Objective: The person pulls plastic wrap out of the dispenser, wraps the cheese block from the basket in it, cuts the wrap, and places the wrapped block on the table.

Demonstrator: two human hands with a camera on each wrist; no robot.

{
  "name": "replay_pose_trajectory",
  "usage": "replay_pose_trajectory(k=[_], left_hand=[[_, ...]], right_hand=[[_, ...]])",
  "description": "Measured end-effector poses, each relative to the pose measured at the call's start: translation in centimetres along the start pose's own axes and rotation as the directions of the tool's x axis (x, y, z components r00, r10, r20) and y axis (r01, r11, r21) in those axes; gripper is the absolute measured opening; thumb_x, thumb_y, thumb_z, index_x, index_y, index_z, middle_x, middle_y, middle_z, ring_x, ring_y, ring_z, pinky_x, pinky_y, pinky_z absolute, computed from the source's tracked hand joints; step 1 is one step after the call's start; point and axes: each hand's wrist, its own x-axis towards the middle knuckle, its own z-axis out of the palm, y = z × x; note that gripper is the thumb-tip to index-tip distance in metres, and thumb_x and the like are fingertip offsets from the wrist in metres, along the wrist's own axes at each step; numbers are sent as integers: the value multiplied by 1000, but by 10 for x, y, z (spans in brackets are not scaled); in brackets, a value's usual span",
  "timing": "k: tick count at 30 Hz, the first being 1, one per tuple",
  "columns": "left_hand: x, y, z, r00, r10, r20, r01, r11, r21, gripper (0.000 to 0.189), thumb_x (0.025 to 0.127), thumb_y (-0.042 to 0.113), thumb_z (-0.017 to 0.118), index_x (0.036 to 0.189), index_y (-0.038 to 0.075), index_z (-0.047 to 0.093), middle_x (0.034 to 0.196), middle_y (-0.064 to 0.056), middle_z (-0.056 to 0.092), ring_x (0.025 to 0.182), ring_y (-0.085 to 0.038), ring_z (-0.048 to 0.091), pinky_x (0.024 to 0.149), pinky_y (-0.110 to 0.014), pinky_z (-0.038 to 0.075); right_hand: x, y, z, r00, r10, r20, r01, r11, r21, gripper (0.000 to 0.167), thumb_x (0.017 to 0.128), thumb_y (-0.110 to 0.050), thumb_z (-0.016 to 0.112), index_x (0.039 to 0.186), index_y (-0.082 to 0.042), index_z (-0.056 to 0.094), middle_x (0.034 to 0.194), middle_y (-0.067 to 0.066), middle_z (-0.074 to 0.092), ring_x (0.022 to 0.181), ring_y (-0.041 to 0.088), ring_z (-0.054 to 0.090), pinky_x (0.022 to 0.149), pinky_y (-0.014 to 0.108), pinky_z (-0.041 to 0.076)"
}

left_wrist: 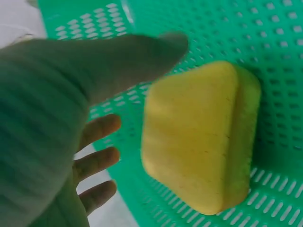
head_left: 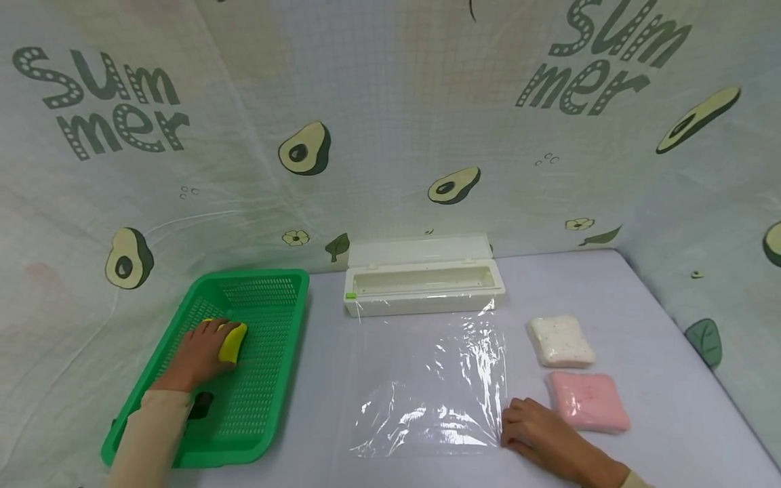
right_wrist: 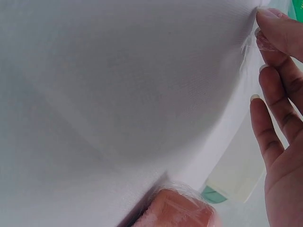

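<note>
In the head view my left hand [head_left: 198, 356] is inside the green basket [head_left: 287, 366], right beside a yellow sponge [head_left: 233, 344]. The left wrist view shows the thumb extended near the top edge of the sponge [left_wrist: 189, 137], with the other fingers spread and a gap between them and it. A clear sheet of plastic wrap [head_left: 421, 386] lies on the table, running forward from a white wrap dispenser [head_left: 427, 302] whose lid stands up. My right hand [head_left: 546, 434] pinches the near right corner of that sheet between thumb and index finger.
Right of the sheet lie a white speckled block [head_left: 561, 341] and a pink block [head_left: 588, 401], both covered in clear film. A dark object [head_left: 201, 405] sits in the basket beside the left forearm. Behind the table hangs a printed cloth [head_left: 378, 102].
</note>
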Motion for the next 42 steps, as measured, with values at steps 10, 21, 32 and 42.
replay_pose_trajectory(k=[10, 21, 32, 42], left_hand=[[1, -24, 11, 999, 21, 38, -26, 990, 140, 75, 77, 4, 92, 140, -12, 55, 144, -41, 48, 130, -62, 45, 107, -73, 37], [2, -35, 21, 997, 70, -31, -63, 979, 195, 71, 72, 6, 94, 133, -7, 61, 128, -34, 58, 117, -56, 51, 99, -70, 40], [1, -27, 16, 996, 47, -69, -35, 986, 166, 80, 72, 18, 96, 137, -7, 57, 129, -34, 55, 118, -55, 48, 98, -71, 38], [4, 4, -1, 975, 77, -210, -46, 988, 146, 80, 69, 9, 95, 138, -3, 57, 125, -30, 57, 118, -52, 48, 99, -70, 37]], right_hand=[[1, -1, 0, 1000, 0, -4, 0, 1000, 31, 24, 71, -17, 87, 84, -30, 71, 90, -20, 63, 89, 2, 54, 82, 19, 37], [1, -3, -1, 1000, 10, 0, -10, 999, 45, 13, 86, -26, 81, 82, -29, 69, 91, -19, 61, 90, 3, 54, 81, 20, 38], [-1, -1, 2, 1000, 13, 2, -13, 1000, 26, 16, 77, -24, 85, 81, -29, 70, 91, -20, 61, 91, 4, 54, 84, 21, 40], [-1, -2, 1, 1000, 27, -11, -27, 999, 26, 26, 67, -19, 89, 79, -30, 69, 90, -20, 60, 89, 3, 53, 82, 21, 39]])
